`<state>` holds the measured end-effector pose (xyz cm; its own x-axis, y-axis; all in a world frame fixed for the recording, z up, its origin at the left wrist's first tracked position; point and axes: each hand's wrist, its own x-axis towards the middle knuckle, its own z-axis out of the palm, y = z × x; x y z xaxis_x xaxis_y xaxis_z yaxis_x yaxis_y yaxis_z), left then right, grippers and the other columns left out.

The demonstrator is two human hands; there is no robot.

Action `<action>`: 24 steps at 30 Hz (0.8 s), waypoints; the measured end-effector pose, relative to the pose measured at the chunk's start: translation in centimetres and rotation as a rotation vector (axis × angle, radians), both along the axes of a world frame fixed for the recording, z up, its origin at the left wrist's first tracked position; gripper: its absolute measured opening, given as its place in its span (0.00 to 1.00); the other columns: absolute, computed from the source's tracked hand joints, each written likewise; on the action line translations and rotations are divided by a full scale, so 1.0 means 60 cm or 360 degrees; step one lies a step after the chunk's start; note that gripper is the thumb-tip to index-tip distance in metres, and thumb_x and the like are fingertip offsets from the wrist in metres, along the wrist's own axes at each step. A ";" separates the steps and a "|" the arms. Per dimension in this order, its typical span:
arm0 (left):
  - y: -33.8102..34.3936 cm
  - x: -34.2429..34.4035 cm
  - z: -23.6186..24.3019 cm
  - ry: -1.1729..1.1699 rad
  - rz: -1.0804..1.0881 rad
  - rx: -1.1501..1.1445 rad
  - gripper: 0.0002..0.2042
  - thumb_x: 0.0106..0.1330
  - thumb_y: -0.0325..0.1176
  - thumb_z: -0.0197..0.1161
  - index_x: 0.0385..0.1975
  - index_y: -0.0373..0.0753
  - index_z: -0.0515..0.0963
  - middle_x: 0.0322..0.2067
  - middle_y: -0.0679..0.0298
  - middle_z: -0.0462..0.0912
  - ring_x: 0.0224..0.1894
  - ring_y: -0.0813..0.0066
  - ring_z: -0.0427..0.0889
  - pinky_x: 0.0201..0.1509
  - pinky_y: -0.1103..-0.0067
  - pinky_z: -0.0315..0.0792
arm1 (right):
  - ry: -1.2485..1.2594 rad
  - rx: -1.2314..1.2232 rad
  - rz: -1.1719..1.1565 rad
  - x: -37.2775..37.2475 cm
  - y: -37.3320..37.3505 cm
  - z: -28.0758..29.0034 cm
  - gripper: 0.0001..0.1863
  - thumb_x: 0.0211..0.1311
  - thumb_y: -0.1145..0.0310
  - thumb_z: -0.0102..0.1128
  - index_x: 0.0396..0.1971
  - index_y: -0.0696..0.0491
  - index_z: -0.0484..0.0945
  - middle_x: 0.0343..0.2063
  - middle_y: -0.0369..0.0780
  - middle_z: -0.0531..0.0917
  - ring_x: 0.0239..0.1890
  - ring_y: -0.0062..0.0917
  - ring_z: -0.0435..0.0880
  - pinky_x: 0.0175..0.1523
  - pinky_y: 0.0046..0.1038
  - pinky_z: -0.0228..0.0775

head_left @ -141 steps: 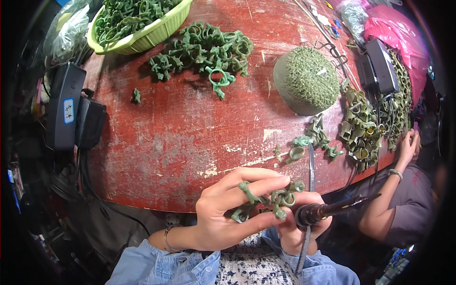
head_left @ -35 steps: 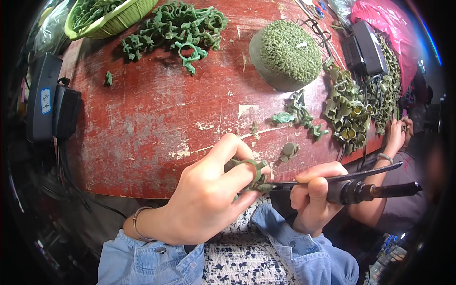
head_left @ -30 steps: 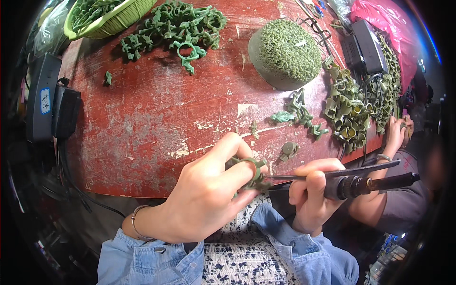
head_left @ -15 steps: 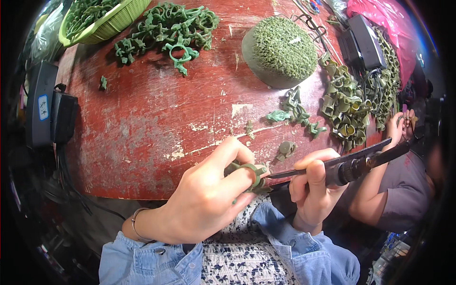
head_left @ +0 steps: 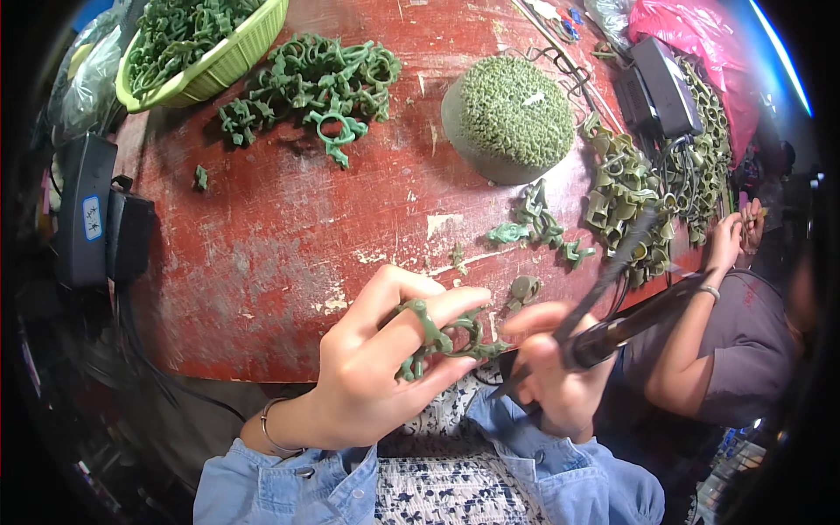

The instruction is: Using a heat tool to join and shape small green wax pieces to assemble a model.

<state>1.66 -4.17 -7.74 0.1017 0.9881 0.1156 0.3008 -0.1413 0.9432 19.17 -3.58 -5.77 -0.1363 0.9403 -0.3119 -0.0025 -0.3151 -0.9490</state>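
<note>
My left hand point(head_left: 372, 363) is closed around a small cluster of green waxy ring pieces point(head_left: 429, 337), with loops showing between thumb and fingers. To its right, my right hand point(head_left: 564, 385) grips a black pen-shaped tool point(head_left: 604, 339), whose thick handle slants up to the right. A long thin dark strip point(head_left: 617, 267), blurred by motion, also runs through this hand. The strip's lower end points down left, apart from the rings. On the table just beyond my hands lies a small olive ring piece point(head_left: 525, 290).
A domed block covered in green bits point(head_left: 516, 118) stands on the red worn table point(head_left: 280, 262). Green ring pieces point(head_left: 324, 83) lie heaped beside a lime basket point(head_left: 206, 74). Olive rings point(head_left: 626, 192) are piled at right, near a co-worker's hands point(head_left: 735, 236). Black boxes point(head_left: 87, 210) flank the left edge.
The thin strip has swung steeper and its tip has left the rings. My right hand has turned and lowered slightly. The rings have shifted in my left hand, showing more loops.
</note>
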 end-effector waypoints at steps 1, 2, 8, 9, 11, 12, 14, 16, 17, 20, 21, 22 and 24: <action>-0.001 0.000 0.002 0.0002 0.0035 0.0054 0.22 0.39 0.20 0.71 0.39 0.38 0.78 0.33 0.65 0.70 0.28 0.84 0.74 0.26 0.88 0.71 | 0.0064 0.0123 0.0053 -0.001 -0.007 -0.017 0.06 0.52 0.76 0.61 0.30 0.61 0.75 0.20 0.36 0.77 0.16 0.10 0.68 0.19 0.15 0.57; -0.001 -0.001 0.005 0.0005 0.0070 0.0108 0.21 0.39 0.20 0.71 0.38 0.37 0.78 0.33 0.64 0.70 0.29 0.84 0.75 0.26 0.88 0.71 | 0.0039 0.0077 0.0120 -0.006 -0.006 -0.011 0.09 0.52 0.75 0.63 0.31 0.61 0.75 0.19 0.35 0.77 0.16 0.10 0.68 0.19 0.15 0.57; 0.001 -0.010 -0.008 -0.0232 0.0006 0.0151 0.21 0.43 0.21 0.70 0.41 0.38 0.76 0.37 0.62 0.72 0.31 0.80 0.76 0.33 0.84 0.75 | 0.0395 -0.0206 -0.0008 -0.023 -0.010 0.009 0.11 0.51 0.75 0.63 0.33 0.60 0.73 0.16 0.34 0.75 0.15 0.11 0.68 0.18 0.14 0.54; 0.001 -0.009 -0.012 -0.0465 -0.0014 -0.0009 0.22 0.41 0.24 0.72 0.40 0.35 0.75 0.38 0.59 0.73 0.33 0.79 0.76 0.33 0.84 0.74 | 0.0421 -0.0195 -0.0005 -0.026 -0.011 0.009 0.10 0.52 0.76 0.62 0.33 0.60 0.72 0.16 0.34 0.75 0.15 0.11 0.68 0.18 0.14 0.54; -0.003 -0.011 -0.018 -0.0940 -0.0114 -0.0367 0.24 0.41 0.27 0.73 0.40 0.30 0.73 0.43 0.54 0.74 0.37 0.76 0.76 0.38 0.81 0.72 | 0.0490 -0.0179 0.0011 -0.026 -0.013 0.005 0.10 0.52 0.77 0.61 0.34 0.61 0.72 0.16 0.35 0.75 0.14 0.11 0.68 0.17 0.14 0.53; -0.005 -0.013 -0.019 -0.0938 -0.0110 -0.0368 0.24 0.41 0.27 0.73 0.40 0.30 0.73 0.43 0.54 0.74 0.37 0.76 0.76 0.38 0.81 0.72 | 0.0492 -0.0181 0.0014 -0.028 -0.012 0.006 0.10 0.52 0.77 0.61 0.34 0.61 0.72 0.16 0.35 0.75 0.14 0.11 0.68 0.17 0.14 0.53; -0.008 -0.015 -0.022 -0.1239 -0.0154 -0.0558 0.21 0.47 0.23 0.69 0.43 0.32 0.73 0.45 0.60 0.72 0.38 0.80 0.75 0.40 0.84 0.74 | 0.0444 -0.0185 0.0042 -0.031 -0.010 0.009 0.11 0.53 0.73 0.62 0.34 0.61 0.72 0.14 0.34 0.74 0.12 0.11 0.66 0.16 0.14 0.52; -0.009 -0.015 -0.018 -0.1309 -0.0115 -0.0510 0.21 0.48 0.21 0.68 0.43 0.31 0.72 0.44 0.59 0.72 0.39 0.78 0.75 0.41 0.83 0.73 | 0.0391 -0.0136 0.0001 -0.033 -0.008 0.011 0.13 0.53 0.70 0.62 0.35 0.61 0.72 0.13 0.34 0.74 0.11 0.10 0.66 0.15 0.14 0.51; -0.012 -0.017 -0.017 -0.1326 -0.0079 -0.0507 0.20 0.48 0.20 0.68 0.43 0.31 0.73 0.44 0.58 0.72 0.39 0.78 0.75 0.41 0.83 0.73 | 0.0334 -0.0087 -0.0048 -0.033 -0.008 0.011 0.14 0.54 0.67 0.62 0.35 0.61 0.72 0.11 0.33 0.73 0.10 0.10 0.65 0.14 0.14 0.51; -0.016 -0.020 -0.026 -0.1268 0.0049 -0.0388 0.19 0.47 0.20 0.68 0.41 0.32 0.74 0.41 0.58 0.75 0.39 0.77 0.76 0.41 0.83 0.72 | -0.0135 0.0449 -0.0358 -0.017 -0.004 -0.002 0.16 0.60 0.60 0.54 0.36 0.60 0.70 0.10 0.38 0.75 0.05 0.11 0.61 0.10 0.14 0.47; -0.015 -0.021 -0.027 -0.1078 0.0035 -0.0299 0.18 0.46 0.18 0.66 0.39 0.30 0.73 0.41 0.54 0.72 0.37 0.70 0.78 0.34 0.81 0.76 | -0.0213 0.0515 -0.0433 -0.005 0.002 0.001 0.15 0.60 0.62 0.51 0.35 0.60 0.69 0.10 0.40 0.75 0.05 0.11 0.61 0.10 0.13 0.46; -0.015 -0.023 -0.028 -0.0889 0.0020 -0.0211 0.17 0.46 0.15 0.65 0.38 0.28 0.71 0.40 0.51 0.70 0.35 0.63 0.80 0.27 0.80 0.80 | -0.0292 0.0582 -0.0507 0.001 0.008 0.006 0.13 0.61 0.63 0.49 0.35 0.60 0.68 0.10 0.41 0.75 0.04 0.11 0.60 0.10 0.13 0.45; -0.014 -0.022 -0.031 -0.0844 0.0045 -0.0176 0.17 0.46 0.15 0.65 0.38 0.29 0.72 0.40 0.53 0.69 0.37 0.64 0.80 0.30 0.80 0.80 | -0.0362 0.0644 -0.0580 0.013 0.015 0.013 0.06 0.58 0.74 0.46 0.34 0.58 0.64 0.16 0.44 0.76 0.06 0.11 0.61 0.12 0.12 0.46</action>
<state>0.37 -5.01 -9.58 0.0311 0.9988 0.0391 -0.2185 -0.0314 0.9753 19.97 -2.66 -4.96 0.2461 0.9643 0.0977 0.1752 0.0549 -0.9830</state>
